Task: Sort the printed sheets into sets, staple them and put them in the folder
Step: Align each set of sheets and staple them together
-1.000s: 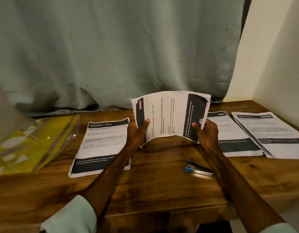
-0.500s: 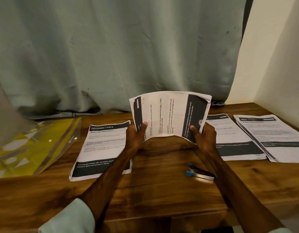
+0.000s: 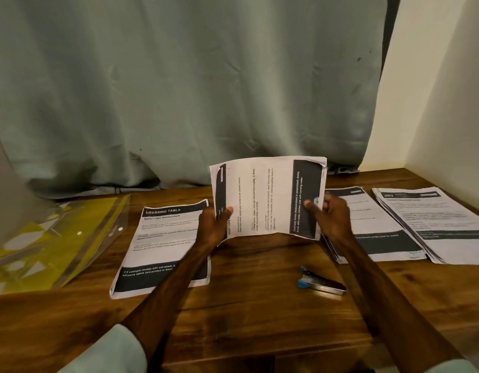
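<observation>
Nothing's shifted: your left hand (image 3: 214,227) and right hand (image 3: 331,219) still pinch the sheet set (image 3: 265,197) upright behind the stapler (image 3: 321,284) — stapling likely next.

A pale grey-green fabric curtain (image 3: 179,90) hangs in folds across the upper frame, its hem reaching a dark brown wooden table (image 3: 246,313) filling the lower half. A plain cream wall (image 3: 434,90) occupies the upper right.

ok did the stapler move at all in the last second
No. The stapler lies in the same spot on the table, same gap from the near corner of the paper pile behind it.
</observation>
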Available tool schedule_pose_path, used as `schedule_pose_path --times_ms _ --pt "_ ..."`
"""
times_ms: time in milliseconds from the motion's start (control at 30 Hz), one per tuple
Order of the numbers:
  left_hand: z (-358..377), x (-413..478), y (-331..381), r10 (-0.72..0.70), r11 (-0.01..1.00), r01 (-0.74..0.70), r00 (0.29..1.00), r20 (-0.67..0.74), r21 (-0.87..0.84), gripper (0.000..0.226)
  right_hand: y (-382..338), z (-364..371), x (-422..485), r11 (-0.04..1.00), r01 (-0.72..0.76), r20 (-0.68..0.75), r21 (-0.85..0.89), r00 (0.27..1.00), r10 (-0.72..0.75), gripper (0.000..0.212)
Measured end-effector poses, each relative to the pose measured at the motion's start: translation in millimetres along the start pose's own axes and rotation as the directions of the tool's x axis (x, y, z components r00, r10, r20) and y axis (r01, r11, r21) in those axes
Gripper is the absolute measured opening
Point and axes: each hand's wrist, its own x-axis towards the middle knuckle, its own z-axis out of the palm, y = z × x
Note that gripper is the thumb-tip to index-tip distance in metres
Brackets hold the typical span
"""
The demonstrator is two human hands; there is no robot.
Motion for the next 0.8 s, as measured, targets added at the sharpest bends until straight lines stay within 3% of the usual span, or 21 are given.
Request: schedule_pose_path --times_ms 167,333,800 --pt "-5 2 -4 -0.023 1.0 0.024 1.0 -0.008 0.008 0.034 -48 -24 24 0.978 0.145 -0.005 0.147 0.989 -0.146 0.019" --pt "-5 4 -6 -0.028 1.0 0.028 1.0 -0.01 0.005 0.034 -69 -31 38 0.96 0.196 -0.003 0.202 0.98 -0.199 0.024" --pt "-15 9 -4 0.004 1.0 -0.004 1.0 -0.003 -0.025 0.034 -69 -32 43 0.958 0.173 -0.034 0.231 0.985 -0.169 0.025"
